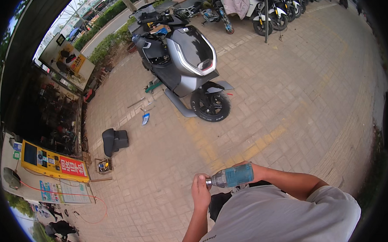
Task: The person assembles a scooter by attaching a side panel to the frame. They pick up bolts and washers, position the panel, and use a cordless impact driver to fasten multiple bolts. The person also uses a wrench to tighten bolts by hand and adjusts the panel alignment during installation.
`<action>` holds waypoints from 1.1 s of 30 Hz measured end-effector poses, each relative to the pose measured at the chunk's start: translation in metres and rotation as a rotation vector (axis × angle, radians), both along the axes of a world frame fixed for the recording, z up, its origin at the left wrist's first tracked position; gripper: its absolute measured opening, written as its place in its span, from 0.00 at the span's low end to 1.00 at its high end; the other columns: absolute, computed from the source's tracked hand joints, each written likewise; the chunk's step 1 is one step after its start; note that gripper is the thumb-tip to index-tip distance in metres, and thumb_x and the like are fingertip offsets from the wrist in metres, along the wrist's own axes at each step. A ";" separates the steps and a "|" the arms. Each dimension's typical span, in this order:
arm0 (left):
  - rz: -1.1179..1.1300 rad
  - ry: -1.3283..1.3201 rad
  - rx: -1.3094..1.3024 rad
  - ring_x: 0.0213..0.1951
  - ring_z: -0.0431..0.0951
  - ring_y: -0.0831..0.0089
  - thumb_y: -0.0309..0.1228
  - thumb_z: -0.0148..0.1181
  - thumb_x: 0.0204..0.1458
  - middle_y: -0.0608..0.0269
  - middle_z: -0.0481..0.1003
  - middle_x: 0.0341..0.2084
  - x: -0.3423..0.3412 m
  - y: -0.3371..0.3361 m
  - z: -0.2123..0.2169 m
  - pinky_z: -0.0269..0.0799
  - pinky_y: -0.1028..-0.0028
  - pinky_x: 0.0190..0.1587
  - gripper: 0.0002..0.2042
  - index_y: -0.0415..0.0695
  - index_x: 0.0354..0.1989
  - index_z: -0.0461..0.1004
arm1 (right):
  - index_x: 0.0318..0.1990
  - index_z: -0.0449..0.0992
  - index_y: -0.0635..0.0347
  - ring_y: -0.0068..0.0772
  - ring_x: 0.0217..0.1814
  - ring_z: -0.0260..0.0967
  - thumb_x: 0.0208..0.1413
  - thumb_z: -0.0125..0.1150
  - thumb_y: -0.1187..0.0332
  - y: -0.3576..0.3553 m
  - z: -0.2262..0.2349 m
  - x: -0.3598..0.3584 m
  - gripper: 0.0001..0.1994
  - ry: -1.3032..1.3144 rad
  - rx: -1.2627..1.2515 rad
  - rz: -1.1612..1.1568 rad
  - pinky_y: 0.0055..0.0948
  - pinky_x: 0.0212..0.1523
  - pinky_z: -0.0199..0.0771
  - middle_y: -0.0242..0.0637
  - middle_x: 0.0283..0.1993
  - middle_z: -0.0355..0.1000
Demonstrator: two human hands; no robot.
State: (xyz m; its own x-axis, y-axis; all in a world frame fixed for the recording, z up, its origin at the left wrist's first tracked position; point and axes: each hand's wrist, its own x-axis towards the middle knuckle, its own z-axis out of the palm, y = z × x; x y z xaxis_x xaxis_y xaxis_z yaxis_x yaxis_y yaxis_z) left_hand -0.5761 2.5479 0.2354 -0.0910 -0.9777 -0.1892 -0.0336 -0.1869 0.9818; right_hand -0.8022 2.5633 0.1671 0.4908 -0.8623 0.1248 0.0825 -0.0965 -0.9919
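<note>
Head view, looking down on an outdoor paved area: at 5 o'clock from the centre, a person in a pale grey shirt (289,224) holds a tool (236,176), a power tool with a teal body and a silver nose, level in front of the waist with the nose pointing to 9 o'clock. The left hand (201,192) grasps the nose end, thumb and fingers closed about the metal. The right hand (257,172) is closed around the opposite end of the tool, its fingers partly hidden by the body. Well apart from the hands, toward 12 o'clock, a grey and black scooter (190,56) stands on the paving (264,106), its near wheel (211,107) turned toward the viewer. Low beside the scooter, at 10 o'clock, is a green item (153,86) too small to identify. A blue packet (146,119) lies at 9 o'clock. Between 8 and 9 o'clock is a black seat (114,142), with a small crate (103,165) of odds and ends near it. Farther out in that direction is a yellow panel (45,160); below, an orange cord (80,194) trails. Several parked scooters (278,16) line the edge at 1 o'clock.
</note>
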 end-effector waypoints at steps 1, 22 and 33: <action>-0.024 0.009 0.043 0.18 0.58 0.81 0.43 0.45 0.66 0.68 0.62 0.18 -0.028 -0.016 -0.003 0.54 0.79 0.21 0.18 0.40 0.32 0.67 | 0.51 0.75 0.65 0.33 0.50 0.73 0.47 0.70 0.71 -0.009 0.003 -0.029 0.21 -0.002 -0.025 -0.048 0.31 0.52 0.71 0.43 0.49 0.75; -0.750 0.047 0.196 0.19 0.62 0.83 0.40 0.46 0.64 0.71 0.65 0.19 -0.493 -0.471 -0.052 0.56 0.80 0.20 0.15 0.44 0.28 0.68 | 0.56 0.72 0.64 0.38 0.52 0.73 0.50 0.66 0.70 -0.309 0.011 -0.418 0.24 0.139 0.085 -0.789 0.32 0.53 0.72 0.43 0.53 0.74; -0.564 -0.006 0.172 0.20 0.61 0.84 0.40 0.49 0.64 0.72 0.63 0.18 -0.758 -0.666 -0.081 0.56 0.80 0.22 0.16 0.43 0.27 0.68 | 0.42 0.77 0.63 0.38 0.38 0.71 0.46 0.67 0.70 -0.543 -0.021 -0.702 0.14 0.204 0.050 -0.599 0.32 0.41 0.72 0.40 0.38 0.74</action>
State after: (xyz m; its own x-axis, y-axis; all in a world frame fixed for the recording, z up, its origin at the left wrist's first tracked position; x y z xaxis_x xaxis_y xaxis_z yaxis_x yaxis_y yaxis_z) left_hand -1.3340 1.8823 0.1542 -0.5866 -0.7337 -0.3430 -0.1799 -0.2949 0.9384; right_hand -1.5039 2.0198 0.1457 -0.0690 -0.9971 0.0319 -0.1622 -0.0203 -0.9865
